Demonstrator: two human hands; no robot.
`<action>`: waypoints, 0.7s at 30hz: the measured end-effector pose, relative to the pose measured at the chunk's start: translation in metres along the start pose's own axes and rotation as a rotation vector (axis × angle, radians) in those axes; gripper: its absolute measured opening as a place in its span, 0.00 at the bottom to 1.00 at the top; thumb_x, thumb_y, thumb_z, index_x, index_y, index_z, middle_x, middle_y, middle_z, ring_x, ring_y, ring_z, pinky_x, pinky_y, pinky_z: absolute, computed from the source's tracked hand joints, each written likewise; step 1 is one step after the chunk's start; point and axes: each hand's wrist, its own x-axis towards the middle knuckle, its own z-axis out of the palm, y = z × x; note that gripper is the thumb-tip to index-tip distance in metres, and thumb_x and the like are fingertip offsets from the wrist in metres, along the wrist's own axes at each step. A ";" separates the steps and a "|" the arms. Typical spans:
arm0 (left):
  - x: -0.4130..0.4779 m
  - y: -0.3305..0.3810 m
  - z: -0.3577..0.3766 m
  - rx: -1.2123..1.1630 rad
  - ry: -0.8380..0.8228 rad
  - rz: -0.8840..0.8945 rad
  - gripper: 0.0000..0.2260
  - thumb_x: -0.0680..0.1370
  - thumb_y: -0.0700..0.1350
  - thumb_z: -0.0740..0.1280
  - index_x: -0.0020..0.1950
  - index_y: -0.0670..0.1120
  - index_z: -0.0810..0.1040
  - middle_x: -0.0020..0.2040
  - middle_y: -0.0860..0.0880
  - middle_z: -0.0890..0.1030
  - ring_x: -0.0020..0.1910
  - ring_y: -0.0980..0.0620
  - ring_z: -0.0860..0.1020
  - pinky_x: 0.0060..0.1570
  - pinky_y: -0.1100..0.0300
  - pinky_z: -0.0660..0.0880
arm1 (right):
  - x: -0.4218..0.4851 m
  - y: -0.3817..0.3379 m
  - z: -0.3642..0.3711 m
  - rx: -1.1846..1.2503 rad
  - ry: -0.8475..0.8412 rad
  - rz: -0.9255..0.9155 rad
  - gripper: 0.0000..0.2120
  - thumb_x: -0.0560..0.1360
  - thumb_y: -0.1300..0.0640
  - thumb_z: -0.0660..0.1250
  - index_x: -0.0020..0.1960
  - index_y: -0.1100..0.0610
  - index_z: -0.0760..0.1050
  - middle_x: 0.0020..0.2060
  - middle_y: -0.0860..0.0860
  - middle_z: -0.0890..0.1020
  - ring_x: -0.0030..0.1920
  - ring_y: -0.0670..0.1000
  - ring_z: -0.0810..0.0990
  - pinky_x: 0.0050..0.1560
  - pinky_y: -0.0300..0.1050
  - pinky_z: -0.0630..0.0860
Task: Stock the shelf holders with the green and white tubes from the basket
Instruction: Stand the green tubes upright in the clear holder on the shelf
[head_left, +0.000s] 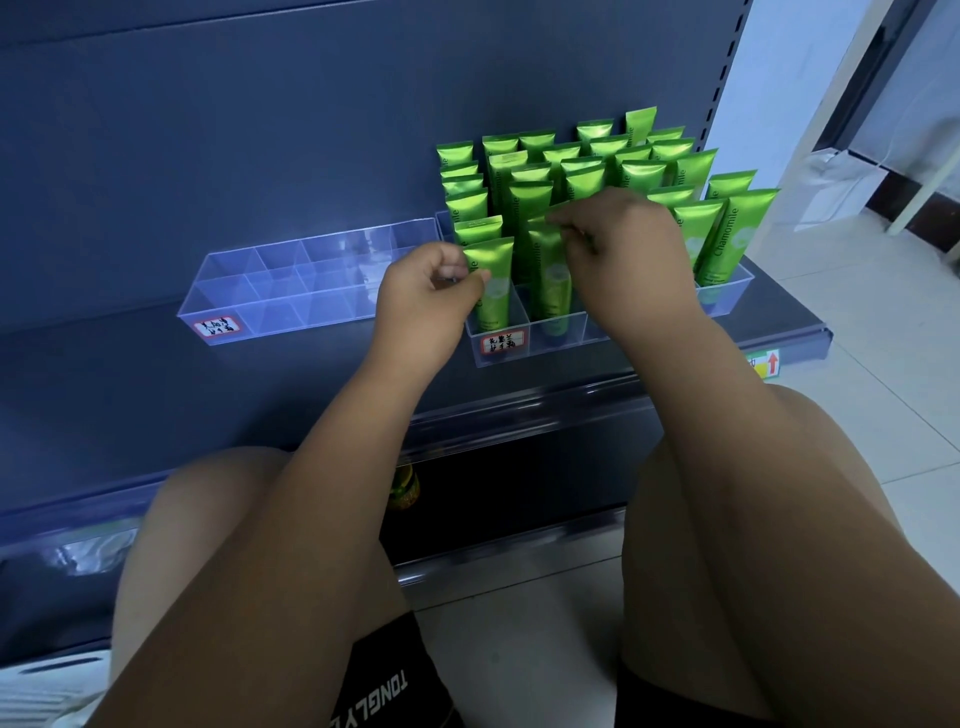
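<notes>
Green laminate tubes (571, 171), marked "Chamomile", stand upright in rows in the right-hand clear acrylic holder (561, 338) on the dark shelf (156, 374).

Item in hand: one tube (549, 280) in the front row, second compartment from the left. The right hand (628, 254) pinches its flat crimped top between thumb and fingertips.

Adjacent item: front-left tube (491, 291), standing in the corner compartment. The left hand (426, 296), fingers curled, appears to pinch its left edge with the thumb against its face.

Second holder (291, 306): same clear acrylic, just beside the first on its left, with a red-bordered label on the front.

Basket: not in view.

Handling, by judgement: light, soft-walled and glossy, so likely to slip or dent if squeezed at mid-body. The stiff crimped seal is the surest hold for lowering a tube straight into a narrow compartment. The thin dividers leave little room for tilt, and a neighbour is easily knocked askew.
</notes>
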 end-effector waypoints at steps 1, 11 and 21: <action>0.000 0.000 0.000 -0.009 0.002 -0.002 0.10 0.77 0.38 0.74 0.40 0.50 0.77 0.37 0.55 0.76 0.39 0.54 0.76 0.45 0.54 0.77 | 0.001 0.000 0.000 0.002 0.000 0.001 0.16 0.75 0.63 0.64 0.59 0.54 0.85 0.50 0.56 0.85 0.50 0.61 0.83 0.46 0.50 0.78; 0.000 0.000 -0.001 0.002 0.010 -0.015 0.09 0.77 0.40 0.74 0.40 0.50 0.78 0.35 0.58 0.76 0.39 0.53 0.77 0.49 0.45 0.80 | 0.001 -0.002 -0.003 0.082 0.022 0.031 0.15 0.75 0.63 0.65 0.56 0.54 0.86 0.51 0.53 0.88 0.49 0.56 0.85 0.46 0.41 0.75; -0.004 0.005 0.001 0.004 0.014 -0.009 0.10 0.77 0.39 0.74 0.41 0.50 0.77 0.38 0.54 0.76 0.40 0.53 0.76 0.49 0.47 0.80 | -0.001 0.001 -0.006 0.142 0.007 0.135 0.14 0.76 0.61 0.65 0.54 0.51 0.86 0.47 0.51 0.88 0.41 0.53 0.83 0.43 0.42 0.75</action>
